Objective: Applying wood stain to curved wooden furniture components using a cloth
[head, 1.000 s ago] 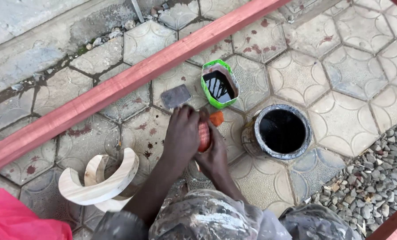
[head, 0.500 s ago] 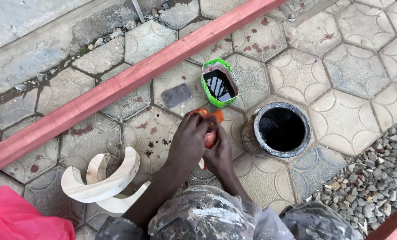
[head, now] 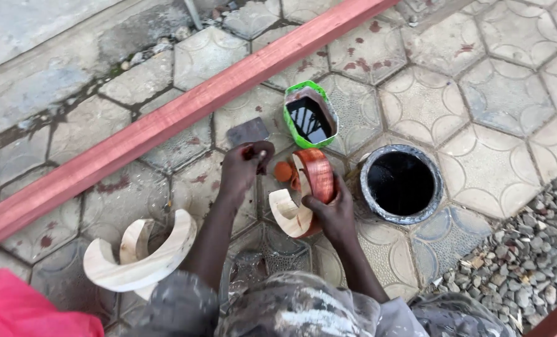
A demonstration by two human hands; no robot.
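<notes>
My right hand (head: 331,212) grips a curved wooden piece (head: 303,193) and holds it upright over the paving. Its outer face is stained red and its inner edge is bare pale wood. My left hand (head: 244,165) is just to the left of the piece, fingers curled together. A small orange sponge (head: 283,171) lies by its fingertips, and I cannot tell whether the hand holds it. A green cut container (head: 309,115) of dark liquid stands just beyond the hands.
A round tin (head: 401,183) of black liquid stands to the right. A long red-stained wooden beam (head: 185,112) runs diagonally across the pavers. Bare curved wooden pieces (head: 138,256) lie at lower left, by a pink cloth (head: 29,312). Gravel (head: 528,262) borders the right.
My hands were together over the piece. Now the left hand has drawn away to the left, and the right hand has turned the piece up so its red face shows.
</notes>
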